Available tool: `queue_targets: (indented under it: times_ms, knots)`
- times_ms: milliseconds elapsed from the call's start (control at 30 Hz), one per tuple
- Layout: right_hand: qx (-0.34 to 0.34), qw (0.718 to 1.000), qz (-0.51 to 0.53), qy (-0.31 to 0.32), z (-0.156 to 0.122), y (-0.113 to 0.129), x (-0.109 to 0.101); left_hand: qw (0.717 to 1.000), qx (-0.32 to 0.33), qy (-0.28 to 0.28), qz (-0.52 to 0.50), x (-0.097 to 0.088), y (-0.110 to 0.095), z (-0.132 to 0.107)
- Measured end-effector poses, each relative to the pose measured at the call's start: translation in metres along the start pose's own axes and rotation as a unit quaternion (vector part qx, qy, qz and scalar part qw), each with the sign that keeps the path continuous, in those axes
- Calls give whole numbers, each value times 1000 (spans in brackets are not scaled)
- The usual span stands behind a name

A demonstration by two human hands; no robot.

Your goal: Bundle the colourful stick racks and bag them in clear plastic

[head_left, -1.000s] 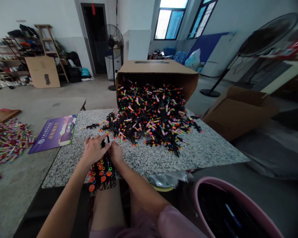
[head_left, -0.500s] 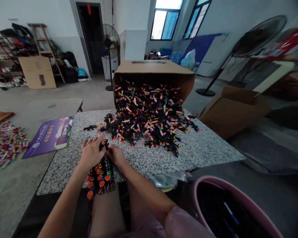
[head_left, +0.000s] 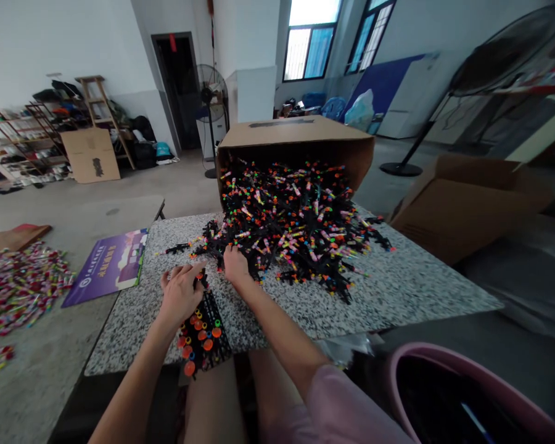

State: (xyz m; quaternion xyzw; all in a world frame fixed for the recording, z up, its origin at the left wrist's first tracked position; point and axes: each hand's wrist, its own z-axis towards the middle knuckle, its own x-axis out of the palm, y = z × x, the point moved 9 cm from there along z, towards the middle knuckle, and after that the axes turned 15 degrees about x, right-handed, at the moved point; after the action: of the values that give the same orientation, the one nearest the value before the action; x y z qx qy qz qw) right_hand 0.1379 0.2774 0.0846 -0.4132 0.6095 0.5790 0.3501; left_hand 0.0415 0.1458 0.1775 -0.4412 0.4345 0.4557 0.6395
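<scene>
Black capped strip (head_left: 203,339): at the granite slab's (head_left: 398,302) near edge, its top end gripped by the curled left hand (head_left: 181,295).
Right hand (head_left: 237,268): on the slab, fingertips (head_left: 229,256) touching the heap of black neon-tipped pieces (head_left: 296,228); grip cannot be told.

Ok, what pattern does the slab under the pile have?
Black-and-white speckle, like granite; the slab shows it best in the head view, on its bare right side.

Black plastic pieces (head_left: 291,228) tipped neon orange, pink, green and yellow heap across a black-and-white speckled granite counter (head_left: 388,296), beside a purple printed board (head_left: 106,259).
</scene>
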Motion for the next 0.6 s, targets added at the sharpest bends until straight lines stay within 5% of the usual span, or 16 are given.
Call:
queue_targets:
  times_ms: [233,467,600]
  knots:
    - [-8,999,34,23,-22,-7,7,998,-46,-19,-24,-3,9,0]
    - [-39,958,266,100,-66,-12,45,995,-84,-14,-51,-1,14,1]
    - [-35,979,185,84,-77,-6,44,996,-80,-12,-49,0,14,1]
